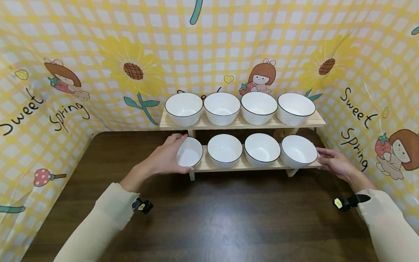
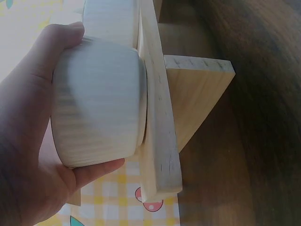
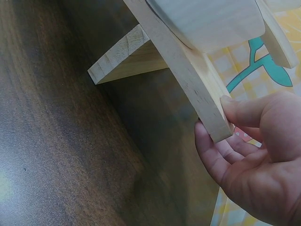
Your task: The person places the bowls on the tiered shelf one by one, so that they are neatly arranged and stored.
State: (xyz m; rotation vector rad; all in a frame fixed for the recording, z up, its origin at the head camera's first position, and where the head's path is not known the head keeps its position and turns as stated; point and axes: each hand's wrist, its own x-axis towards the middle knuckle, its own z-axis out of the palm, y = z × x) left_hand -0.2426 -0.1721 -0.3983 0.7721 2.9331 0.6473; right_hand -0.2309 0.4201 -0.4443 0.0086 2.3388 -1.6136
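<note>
A two-tier wooden rack (image 1: pixel 242 126) bears two rows of white bowls with dark rims. My left hand (image 1: pixel 168 154) grips the leftmost bowl (image 1: pixel 190 153) of the lower row, thumb on the near side and fingers round the far side. In the left wrist view that ribbed bowl (image 2: pixel 96 103) rests on or just over the shelf board (image 2: pixel 160 117); which one, I cannot tell. At the opposite end, my right hand (image 1: pixel 337 163) pinches the end of the lower shelf (image 3: pixel 214 110), thumb on top and fingers underneath. Just beside it stands the rightmost lower bowl (image 1: pixel 298 151).
Several more bowls stand on the upper tier, among them one at its left end (image 1: pixel 184 109). A dark wooden table (image 1: pixel 209 218) lies under the rack. Yellow checked cloth (image 1: pixel 209 47) hangs behind and at both sides. Angled wooden legs (image 3: pixel 127 56) support the shelf.
</note>
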